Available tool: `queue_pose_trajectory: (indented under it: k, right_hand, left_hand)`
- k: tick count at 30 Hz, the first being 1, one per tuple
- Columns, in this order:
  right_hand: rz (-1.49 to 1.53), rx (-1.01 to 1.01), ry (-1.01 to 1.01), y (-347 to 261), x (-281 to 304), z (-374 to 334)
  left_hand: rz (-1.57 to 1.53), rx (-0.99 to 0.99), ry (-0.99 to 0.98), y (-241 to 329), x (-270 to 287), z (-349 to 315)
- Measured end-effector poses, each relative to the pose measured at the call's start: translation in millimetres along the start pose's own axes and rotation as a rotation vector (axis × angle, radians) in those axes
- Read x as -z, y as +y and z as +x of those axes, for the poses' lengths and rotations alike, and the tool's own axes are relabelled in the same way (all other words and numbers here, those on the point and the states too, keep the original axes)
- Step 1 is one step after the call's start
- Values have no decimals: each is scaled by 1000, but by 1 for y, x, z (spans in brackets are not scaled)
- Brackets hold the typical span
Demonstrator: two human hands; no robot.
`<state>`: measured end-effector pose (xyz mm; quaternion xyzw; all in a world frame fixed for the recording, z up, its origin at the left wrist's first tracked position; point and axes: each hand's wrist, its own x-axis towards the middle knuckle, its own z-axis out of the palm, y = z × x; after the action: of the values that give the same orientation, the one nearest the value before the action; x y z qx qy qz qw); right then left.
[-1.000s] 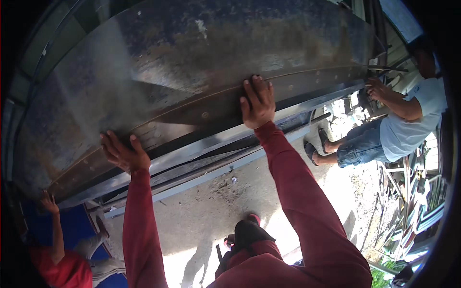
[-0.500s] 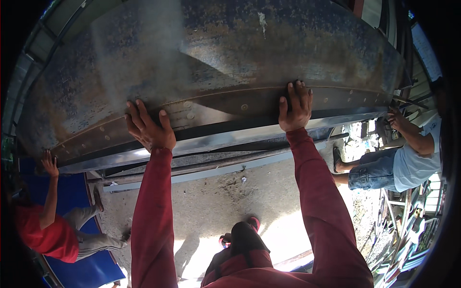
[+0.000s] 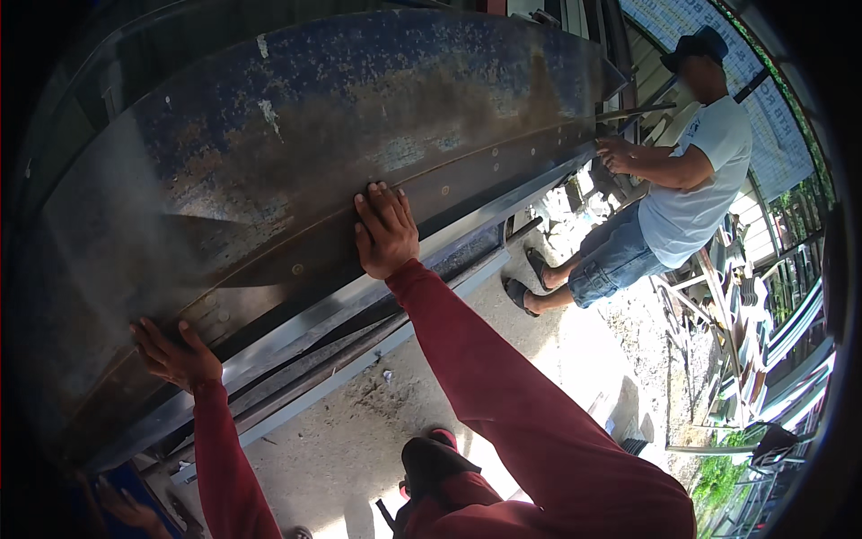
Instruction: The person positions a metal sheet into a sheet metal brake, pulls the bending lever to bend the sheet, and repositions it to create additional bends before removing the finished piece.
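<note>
A large worn metal panel [image 3: 314, 117], dark with patchy blue and rust-brown marks and a row of rivet-like dots, spans the view before me. My left hand [image 3: 180, 357] lies on its lower band with fingers spread. Farther right, my right hand [image 3: 388, 235] rests on the same band, fingers stretched out and pointing up the panel. Neither hand is wrapped round anything. Below both hands runs a shiny metal strip [image 3: 337, 304] along the panel's lower edge.
A person in a light shirt [image 3: 696, 202] stands at the panel's right end, both hands near its edge. Another person's blurred hand [image 3: 130, 510] shows at lower left. Metal lengths [image 3: 795, 332] are piled at right. A long grey bar [image 3: 386, 346] runs above the concrete floor [image 3: 350, 431].
My view has swung right, so the panel slants and the person at right shows more fully. The person at left has mostly left the picture. My hands stay on the panel.
</note>
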<state>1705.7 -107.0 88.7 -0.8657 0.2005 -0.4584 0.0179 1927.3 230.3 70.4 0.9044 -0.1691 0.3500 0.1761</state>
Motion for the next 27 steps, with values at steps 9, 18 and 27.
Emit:
queue_pose_trajectory:
  k: [9,18,27]
  right_hand:
    - [-8,17,-9,-7,-18,-2]
    - [-40,56,37,-1,-17,-7]
    - [-53,66,41,5,-17,-6]
  left_hand:
    - [-12,-1,24,-14,-2,2]
    - [-50,31,-36,-8,0,-2]
    - [-55,49,-82,-4,-4,-2]
